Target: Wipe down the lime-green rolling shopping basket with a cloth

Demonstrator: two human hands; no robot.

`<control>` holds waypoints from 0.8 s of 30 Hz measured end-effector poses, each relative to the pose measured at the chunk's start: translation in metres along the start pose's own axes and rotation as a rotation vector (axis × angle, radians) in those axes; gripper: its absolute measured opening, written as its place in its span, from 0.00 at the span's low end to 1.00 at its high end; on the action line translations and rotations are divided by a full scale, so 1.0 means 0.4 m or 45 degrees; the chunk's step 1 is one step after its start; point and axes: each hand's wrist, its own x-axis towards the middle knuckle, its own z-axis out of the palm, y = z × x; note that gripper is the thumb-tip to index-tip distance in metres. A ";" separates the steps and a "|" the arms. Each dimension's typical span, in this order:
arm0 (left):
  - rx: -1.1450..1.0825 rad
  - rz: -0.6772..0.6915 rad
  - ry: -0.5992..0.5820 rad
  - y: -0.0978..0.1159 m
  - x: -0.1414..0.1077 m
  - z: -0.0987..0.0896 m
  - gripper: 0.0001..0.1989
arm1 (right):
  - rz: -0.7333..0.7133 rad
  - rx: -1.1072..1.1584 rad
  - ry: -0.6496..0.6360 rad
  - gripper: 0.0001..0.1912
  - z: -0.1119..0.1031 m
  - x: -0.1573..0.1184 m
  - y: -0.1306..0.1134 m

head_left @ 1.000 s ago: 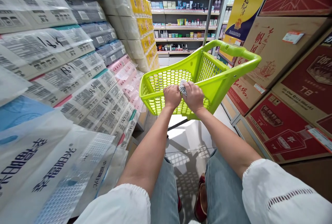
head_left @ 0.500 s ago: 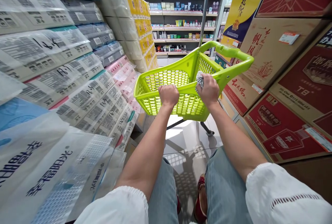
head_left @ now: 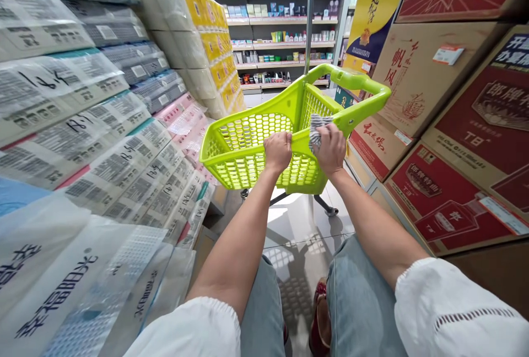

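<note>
A lime-green plastic shopping cart [head_left: 248,164] with a perforated basket stands sideways in front of me, its handle end to the right. My left hand [head_left: 278,152] is closed around the near top rim of the basket. Farther right on the same rim, my right hand [head_left: 330,149] presses a grey-and-white striped cloth [head_left: 317,128] against the green plastic. Its fingers are bent over the cloth, which shows mostly above and left of them. The inside of the basket is partly visible through the holes and over the rim.
Plastic-wrapped packs [head_left: 119,175] are stacked along the left, with yellow-and-white tissue bundles [head_left: 219,54] behind them. Red and brown cartons [head_left: 438,203] rise on the right. Shelves [head_left: 285,18] of small boxes and bottles stand at the back. A grey post [head_left: 309,15] rises behind the cart.
My left hand has slid right along the rim, nearer the right hand. The cloth shows more spread out above my right fingers. The whole view has shifted slightly, with the cart now farther left.
</note>
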 end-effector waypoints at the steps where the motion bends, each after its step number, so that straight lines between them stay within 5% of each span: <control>1: -0.009 0.001 0.001 0.002 0.000 0.002 0.19 | 0.053 0.011 0.048 0.21 -0.003 0.003 0.012; 6: -0.022 0.011 0.060 0.013 -0.001 0.018 0.19 | 0.200 0.079 0.089 0.20 0.010 0.003 -0.025; 12: 0.031 0.000 0.062 0.001 -0.003 0.012 0.16 | -0.127 0.105 -0.109 0.15 0.047 -0.029 -0.109; 16: 0.021 0.027 0.042 -0.019 -0.004 -0.002 0.18 | -0.221 0.020 -0.179 0.15 0.019 -0.021 -0.063; 21: -0.019 0.022 0.043 -0.021 -0.004 -0.001 0.19 | 0.090 -0.065 0.019 0.17 -0.016 0.009 -0.005; 24: -0.029 0.020 0.068 -0.014 -0.005 0.005 0.19 | 0.089 -0.005 0.030 0.17 -0.007 0.002 -0.019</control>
